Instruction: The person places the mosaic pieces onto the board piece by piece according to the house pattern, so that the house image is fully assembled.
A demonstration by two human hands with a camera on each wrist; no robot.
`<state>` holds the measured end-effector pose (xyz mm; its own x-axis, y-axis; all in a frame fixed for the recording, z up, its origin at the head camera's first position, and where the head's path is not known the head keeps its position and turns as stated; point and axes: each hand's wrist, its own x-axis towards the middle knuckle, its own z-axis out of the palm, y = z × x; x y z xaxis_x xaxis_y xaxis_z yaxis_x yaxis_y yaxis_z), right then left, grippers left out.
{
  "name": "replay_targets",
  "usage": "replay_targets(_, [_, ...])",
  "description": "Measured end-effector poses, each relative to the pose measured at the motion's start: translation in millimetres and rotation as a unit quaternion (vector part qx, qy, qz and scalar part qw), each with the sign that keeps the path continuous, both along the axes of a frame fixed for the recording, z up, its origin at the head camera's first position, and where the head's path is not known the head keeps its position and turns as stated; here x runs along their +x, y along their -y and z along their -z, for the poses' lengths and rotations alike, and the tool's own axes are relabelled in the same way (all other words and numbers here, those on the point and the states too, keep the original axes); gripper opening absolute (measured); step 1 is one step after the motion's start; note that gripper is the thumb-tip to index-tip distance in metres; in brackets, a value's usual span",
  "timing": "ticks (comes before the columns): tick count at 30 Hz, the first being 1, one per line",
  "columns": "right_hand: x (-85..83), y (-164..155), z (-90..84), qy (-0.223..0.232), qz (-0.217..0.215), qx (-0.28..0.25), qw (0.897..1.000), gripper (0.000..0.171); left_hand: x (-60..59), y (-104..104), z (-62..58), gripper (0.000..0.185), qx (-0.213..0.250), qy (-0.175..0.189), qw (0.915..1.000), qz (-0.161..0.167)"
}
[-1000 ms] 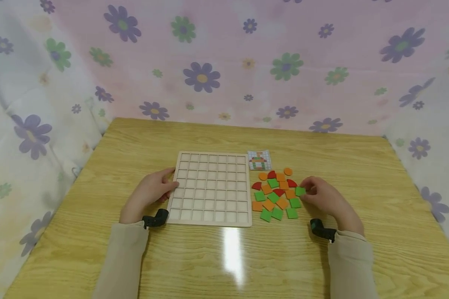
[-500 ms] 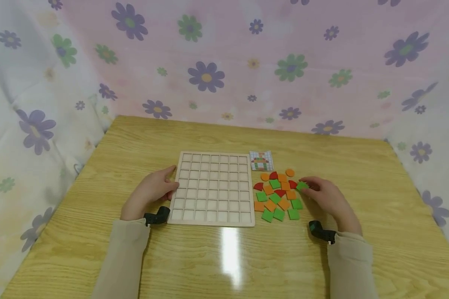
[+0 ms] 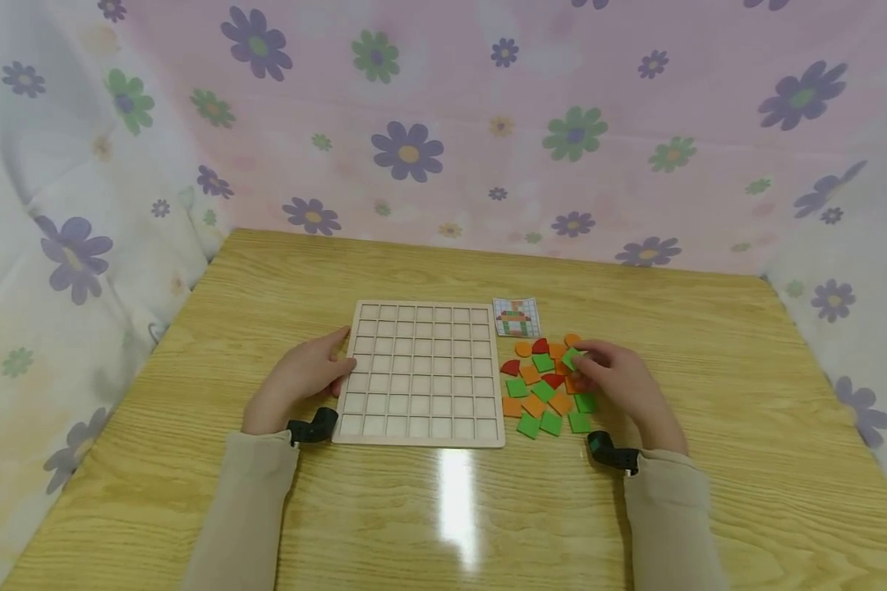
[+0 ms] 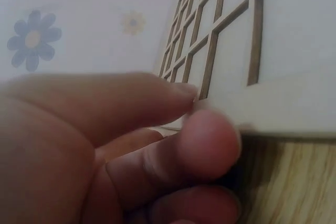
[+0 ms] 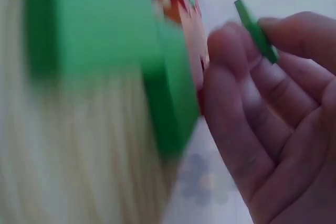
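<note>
A wooden grid board [image 3: 420, 372] is lying flat in the middle of the table [image 3: 710, 345], its square cells all showing bare. Just beyond its far right corner a small pattern card [image 3: 516, 317] is lying face up. To the right of the board, a loose pile of tiles [image 3: 543, 394] is sitting on the table: green squares, orange squares and rounds, and red half-rounds, some overlapping. A flowered cloth [image 3: 443, 123] is hanging behind and at both sides of the table.

The left hand [image 3: 305, 379] is resting at the board's left edge, thumb and fingers curling onto the rim and gripping it. The right hand [image 3: 613, 379] is hovering over the right part of the pile, covering several tiles there, and is pinching one green square tile [image 3: 572, 358] between thumb and fingertips, lifted above the far side of the pile.

The left wrist view is showing the thumb [image 4: 205, 145] pressing against the board's edge and a finger lying on its top face, a contact the head view is only hinting at. The right wrist view is showing the held tile [image 5: 255, 31] edge-on and tilted between the fingertips [image 5: 231, 40], with blurred green tiles lying close below.
</note>
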<state>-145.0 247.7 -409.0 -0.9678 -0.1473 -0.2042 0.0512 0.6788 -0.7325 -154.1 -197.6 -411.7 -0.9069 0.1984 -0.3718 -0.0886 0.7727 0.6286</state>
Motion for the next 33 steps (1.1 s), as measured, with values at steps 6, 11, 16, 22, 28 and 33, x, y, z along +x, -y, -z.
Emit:
replay_targets(6, [-8.4,28,-2.8,0.007,-0.021,-0.028,0.999,0.045,-1.0,1,1.1,0.065,0.0,-0.007,1.0,0.007])
replay_targets(11, [-9.8,56,-6.1,-0.003,-0.07,-0.03,0.997,0.038,-1.1,2,1.5,0.066,0.022,-0.003,0.9998,-0.003])
replay_targets(16, [-5.0,86,-9.4,0.003,-0.098,-0.045,0.994,0.034,-0.9,2,2.7,0.065,0.023,-0.01,0.9997,-0.008])
replay_targets(22, [-1.3,120,-7.1,-0.006,-0.138,-0.013,0.99,0.026,-1.5,0,2.9,0.063,0.008,-0.035,0.9993,-0.011])
replay_targets(28, [0.3,142,-1.4,-0.041,-0.179,0.043,0.982,0.024,-1.4,-1,3.4,0.064,-0.018,-0.05,0.9985,-0.009])
replay_targets(33, [-0.2,154,-3.6,-0.046,-0.198,0.052,0.978,0.024,-2.6,0,4.1,0.064,-0.039,-0.064,0.9972,-0.005])
